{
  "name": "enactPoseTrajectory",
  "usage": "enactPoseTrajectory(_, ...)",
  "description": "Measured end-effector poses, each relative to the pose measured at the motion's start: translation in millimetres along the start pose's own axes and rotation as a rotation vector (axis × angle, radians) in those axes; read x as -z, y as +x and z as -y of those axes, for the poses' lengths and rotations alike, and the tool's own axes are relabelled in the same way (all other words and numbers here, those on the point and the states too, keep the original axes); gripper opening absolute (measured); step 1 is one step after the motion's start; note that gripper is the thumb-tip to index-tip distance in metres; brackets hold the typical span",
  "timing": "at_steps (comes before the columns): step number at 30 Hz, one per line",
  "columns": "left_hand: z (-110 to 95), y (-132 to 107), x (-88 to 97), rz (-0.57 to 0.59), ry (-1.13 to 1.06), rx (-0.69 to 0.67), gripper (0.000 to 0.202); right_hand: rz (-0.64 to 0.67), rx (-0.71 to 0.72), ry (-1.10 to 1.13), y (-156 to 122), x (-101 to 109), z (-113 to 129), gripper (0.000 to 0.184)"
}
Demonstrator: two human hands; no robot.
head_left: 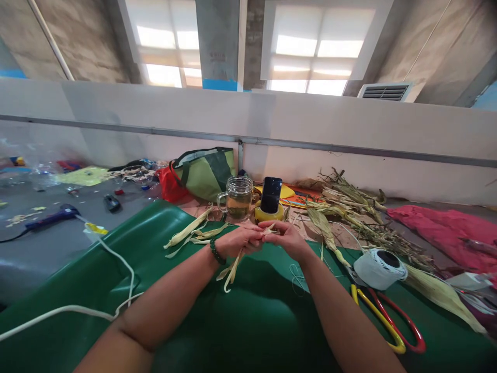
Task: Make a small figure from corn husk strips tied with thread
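Observation:
My left hand (240, 241) and my right hand (285, 237) meet above the green mat (252, 316), both pinched on pale dried corn husk strips (232, 269). The strips' loose ends hang down below my left hand. A dark bead bracelet sits on my left wrist. More husk strips (190, 233) lie on the mat to the left of my hands. Behind my hands stand a glass mug (237, 198) with yellowish liquid and a black phone (271, 195) upright on a yellow stand.
A white spool of thread (378, 268) and red-and-yellow-handled scissors (388, 324) lie at the right. A pile of dried corn stalks (353, 207), a red cloth (442, 228), a green bag (205, 171) and a white cable (97, 305) surround the mat. A glue gun (52, 217) lies at far left.

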State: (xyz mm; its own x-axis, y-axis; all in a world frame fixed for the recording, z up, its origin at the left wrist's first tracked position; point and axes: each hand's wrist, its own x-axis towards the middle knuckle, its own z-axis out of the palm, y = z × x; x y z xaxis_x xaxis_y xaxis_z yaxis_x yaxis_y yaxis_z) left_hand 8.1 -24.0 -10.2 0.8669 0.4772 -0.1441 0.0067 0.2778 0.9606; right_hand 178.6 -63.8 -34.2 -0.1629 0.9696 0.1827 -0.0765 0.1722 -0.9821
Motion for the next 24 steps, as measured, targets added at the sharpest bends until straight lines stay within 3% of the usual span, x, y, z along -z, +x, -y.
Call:
enactPoseTrajectory(2,0.6,0.7,-1.6,0.018,0.002,0.02,0.032,-0.053,0.043,-0.04,0.9,-2.1,-4.0,0.031)
enactPoseTrajectory(14,1.8,1.6,0.1,-0.041,0.022,-0.012,0.029,-0.253,0.11,-0.007,3.0,7.4,-0.1,0.036)
enactPoseTrajectory(17,-0.4,5.1,9.3,-0.086,-0.121,-0.068,0.023,-0.437,0.18,0.127,7.7,19.1,1.1,0.034)
enactPoseTrajectory(20,-3.7,9.4,21.5,-0.223,-0.398,-0.277,0.023,-0.627,0.28,0.208,6.4,17.4,18.9,0.035)
enactPoseTrajectory(22,-6.3,10.2,27.7,-0.271,-0.56,-0.385,0.026,-0.646,0.306,0.154,-7.5,4.1,40.4,0.035)
enactPoseTrajectory(24,-8.8,8.9,31.0,-0.271,-0.664,-0.421,0.028,-0.535,0.287,-0.007,-36.9,-12.3,62.4,0.031)
